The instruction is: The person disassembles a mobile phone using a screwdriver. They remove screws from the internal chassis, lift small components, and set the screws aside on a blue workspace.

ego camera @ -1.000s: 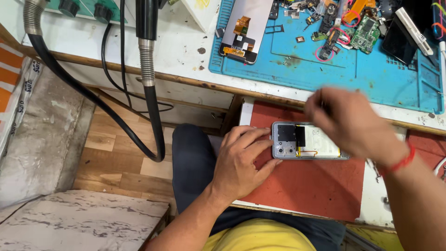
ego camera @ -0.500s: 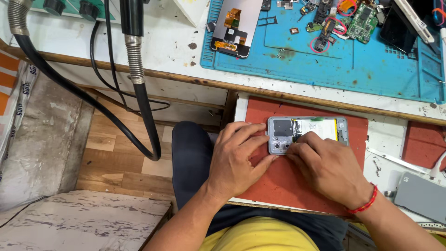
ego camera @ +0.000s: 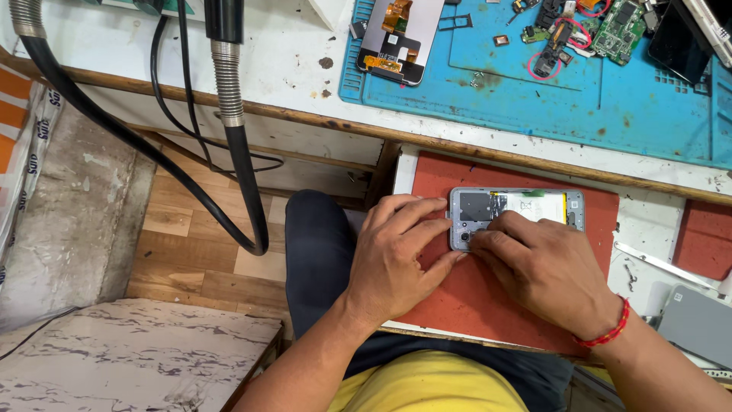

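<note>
A grey, rectangular opened smartphone (ego camera: 517,217), its back cover off and its dark shield and pale battery exposed, is lying flat on a rust-red work mat (ego camera: 488,294) that is covering a pull-out shelf below the bench. The left hand (ego camera: 400,255) is resting at the phone's left end, its fingers curled loosely and touching the near corner and edge, steadying it rather than pinching it. The right hand (ego camera: 545,267), wearing a red thread bracelet (ego camera: 608,329) at the wrist, is lying over the phone's lower edge with fingertips gathered and pressing near the camera corner; whether they are holding a small tool cannot be told. Above, a blue silicone repair mat (ego camera: 549,99) on the white bench (ego camera: 290,69) is carrying a detached phone screen panel with an orange flex cable (ego camera: 400,34) and a scatter of small green circuit boards and parts (ego camera: 587,30). At left, a thick black hose with a ribbed metal collar (ego camera: 232,130) is hanging down over the wooden floor (ego camera: 191,244), well apart from both hands. A grey flat device (ego camera: 698,324) is lying at the right edge.
</note>
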